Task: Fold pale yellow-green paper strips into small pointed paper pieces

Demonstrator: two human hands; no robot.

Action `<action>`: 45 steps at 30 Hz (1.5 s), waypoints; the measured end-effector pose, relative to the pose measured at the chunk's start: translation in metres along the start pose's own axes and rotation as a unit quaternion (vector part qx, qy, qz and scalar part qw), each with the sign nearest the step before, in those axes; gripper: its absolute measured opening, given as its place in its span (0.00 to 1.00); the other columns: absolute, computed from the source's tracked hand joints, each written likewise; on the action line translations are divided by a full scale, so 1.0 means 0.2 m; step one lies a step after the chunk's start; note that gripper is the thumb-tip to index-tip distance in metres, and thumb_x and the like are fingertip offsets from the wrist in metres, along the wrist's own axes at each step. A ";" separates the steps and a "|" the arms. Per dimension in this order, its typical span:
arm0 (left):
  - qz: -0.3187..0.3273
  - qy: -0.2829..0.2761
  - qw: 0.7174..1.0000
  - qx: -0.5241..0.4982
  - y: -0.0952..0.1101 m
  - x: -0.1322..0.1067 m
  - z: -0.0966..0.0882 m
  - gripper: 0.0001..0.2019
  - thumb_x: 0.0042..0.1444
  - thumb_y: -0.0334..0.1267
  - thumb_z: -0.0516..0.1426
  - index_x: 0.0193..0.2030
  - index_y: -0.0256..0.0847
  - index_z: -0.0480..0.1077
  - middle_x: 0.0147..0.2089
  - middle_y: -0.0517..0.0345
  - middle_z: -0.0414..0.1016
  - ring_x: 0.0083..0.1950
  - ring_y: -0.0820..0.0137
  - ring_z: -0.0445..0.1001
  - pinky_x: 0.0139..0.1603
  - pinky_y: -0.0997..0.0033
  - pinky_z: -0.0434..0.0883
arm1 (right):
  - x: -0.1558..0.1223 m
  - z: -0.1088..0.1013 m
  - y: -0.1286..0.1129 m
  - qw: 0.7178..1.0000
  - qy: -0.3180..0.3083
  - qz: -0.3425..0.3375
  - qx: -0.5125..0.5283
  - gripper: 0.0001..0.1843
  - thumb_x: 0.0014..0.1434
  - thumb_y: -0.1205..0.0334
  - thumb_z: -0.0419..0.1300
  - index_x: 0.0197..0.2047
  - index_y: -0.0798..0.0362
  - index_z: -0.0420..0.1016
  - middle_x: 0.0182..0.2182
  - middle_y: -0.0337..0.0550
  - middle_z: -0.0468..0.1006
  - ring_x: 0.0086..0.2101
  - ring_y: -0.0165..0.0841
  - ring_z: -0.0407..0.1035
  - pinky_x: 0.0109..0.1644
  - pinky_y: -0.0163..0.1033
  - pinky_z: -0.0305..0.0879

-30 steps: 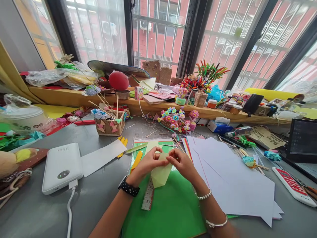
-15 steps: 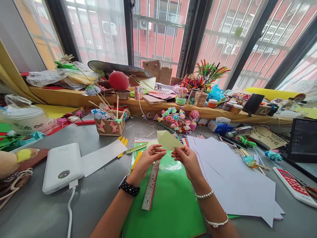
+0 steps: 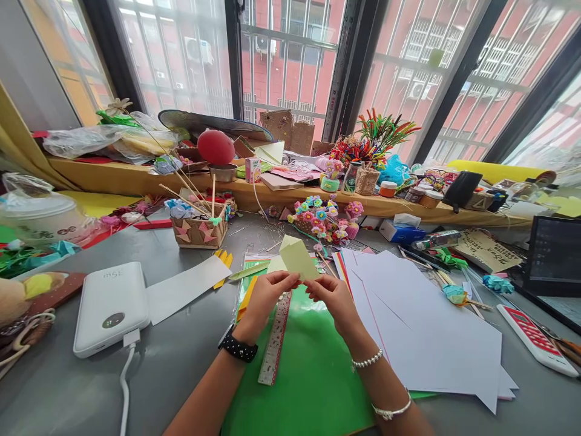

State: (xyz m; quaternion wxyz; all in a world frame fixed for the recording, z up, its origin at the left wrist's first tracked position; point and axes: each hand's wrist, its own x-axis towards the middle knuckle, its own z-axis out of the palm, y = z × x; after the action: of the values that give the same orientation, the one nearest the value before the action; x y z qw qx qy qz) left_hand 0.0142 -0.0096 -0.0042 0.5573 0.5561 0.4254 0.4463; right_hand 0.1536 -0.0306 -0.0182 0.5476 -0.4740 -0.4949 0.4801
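Observation:
A folded piece of pale yellow-green paper (image 3: 296,257) is held up between my two hands above a green sheet (image 3: 313,369). My left hand (image 3: 265,297) pinches its lower left edge with closed fingers. My right hand (image 3: 333,300) pinches the lower right edge. The paper points up and away from me. A ruler (image 3: 275,339) lies on the green sheet just below my left hand, touching neither hand.
White paper sheets (image 3: 422,327) spread to the right. A white power bank (image 3: 109,306) with a cable lies at the left. A small cardboard basket with sticks (image 3: 200,230), paper flowers (image 3: 322,218), a calculator (image 3: 538,342) and a cluttered windowsill ledge (image 3: 254,194) lie beyond.
The paper, hanging down between my hands a second ago, has been flipped up and now points away from me. Both hands have stayed in about the same place.

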 end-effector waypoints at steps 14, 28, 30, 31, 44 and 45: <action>0.013 -0.014 1.000 -0.025 -0.01 -0.01 0.01 0.15 0.43 0.44 0.55 0.33 0.35 0.72 0.31 0.54 0.75 0.36 0.65 0.70 0.39 0.68 0.65 | -0.02 0.02 -0.02 0.999 -0.047 0.003 -0.003 0.10 0.45 0.58 0.57 0.27 0.56 0.73 0.21 0.40 0.74 0.23 0.28 0.65 0.26 0.32 0.58; -0.034 -0.032 0.998 -0.046 0.02 -0.01 0.02 0.11 0.41 0.41 0.58 0.28 0.34 0.69 0.26 0.56 0.74 0.33 0.67 0.73 0.38 0.69 0.67 | 0.01 -0.11 -0.07 0.936 -0.063 -0.244 -0.246 0.15 0.51 0.66 0.52 0.43 0.45 0.69 0.38 0.43 0.67 0.36 0.32 0.64 0.34 0.36 0.66; -0.027 -0.026 0.999 -0.030 0.02 -0.01 0.02 0.11 0.41 0.42 0.58 0.27 0.35 0.69 0.25 0.57 0.73 0.32 0.68 0.72 0.36 0.70 0.67 | 0.00 -0.11 -0.07 0.929 -0.053 -0.261 -0.259 0.15 0.51 0.66 0.53 0.43 0.45 0.69 0.38 0.43 0.66 0.36 0.32 0.64 0.33 0.36 0.66; -0.024 -0.023 0.999 -0.027 0.02 -0.01 0.02 0.11 0.41 0.42 0.58 0.27 0.35 0.69 0.25 0.57 0.73 0.32 0.68 0.72 0.36 0.71 0.67 | 0.00 -0.11 -0.07 0.928 -0.043 -0.266 -0.259 0.16 0.51 0.66 0.53 0.43 0.44 0.68 0.39 0.43 0.66 0.34 0.31 0.65 0.33 0.36 0.66; 0.003 -0.037 0.999 0.017 0.00 0.00 0.01 0.11 0.41 0.42 0.57 0.27 0.36 0.71 0.26 0.56 0.73 0.31 0.69 0.70 0.33 0.73 0.66 | 0.04 -0.13 -0.02 0.936 -0.058 -0.248 -0.243 0.06 0.48 0.61 0.58 0.31 0.47 0.75 0.31 0.41 0.69 0.35 0.33 0.65 0.38 0.38 0.63; 0.003 -0.039 0.999 0.017 0.00 0.00 0.01 0.10 0.41 0.42 0.57 0.27 0.36 0.71 0.26 0.56 0.73 0.31 0.69 0.70 0.33 0.73 0.66 | 0.04 -0.13 -0.02 0.943 -0.054 -0.237 -0.229 0.06 0.48 0.61 0.58 0.30 0.48 0.75 0.31 0.42 0.69 0.35 0.33 0.65 0.36 0.37 0.64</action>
State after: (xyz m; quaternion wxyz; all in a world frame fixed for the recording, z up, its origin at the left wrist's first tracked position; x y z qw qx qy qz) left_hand 0.0164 -0.0105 -0.0042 0.5626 0.5836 0.4094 0.4187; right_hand 0.1793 -0.0242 -0.0153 0.4949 -0.4289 -0.7184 0.2347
